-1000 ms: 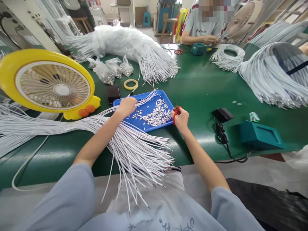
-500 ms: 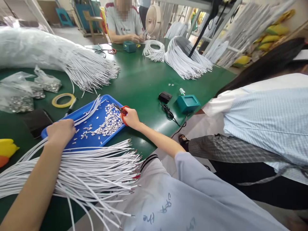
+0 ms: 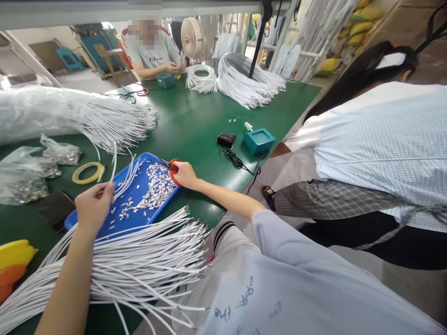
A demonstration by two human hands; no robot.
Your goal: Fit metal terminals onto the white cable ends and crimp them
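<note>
My left hand (image 3: 94,202) pinches a white cable (image 3: 114,163) whose end points upward over the left side of a blue tray (image 3: 129,218). Several more white cables (image 3: 129,176) lie across the tray beside that hand. Scissors with orange-red handles (image 3: 173,172) are in my right hand (image 3: 186,176), at the tray's right rim, blades toward the tray. Small silvery-white pieces (image 3: 157,188) are heaped in the tray, with some scattered to the left. Under my left forearm spreads a big bundle of white cables (image 3: 146,260) along the near table edge.
Yellow tape (image 3: 77,179), bags of metal parts (image 3: 31,188) and a wrapped cable bundle (image 3: 111,118) lie left. A teal box (image 3: 259,141) and black adapter (image 3: 226,139) stand right. One co-worker (image 3: 377,153) is at the right; another (image 3: 153,56) sits across the table.
My left hand has raised one cable so its end stands up, apart from the others in the tray. The scissors stay at the right rim. The camera view has shifted.
</note>
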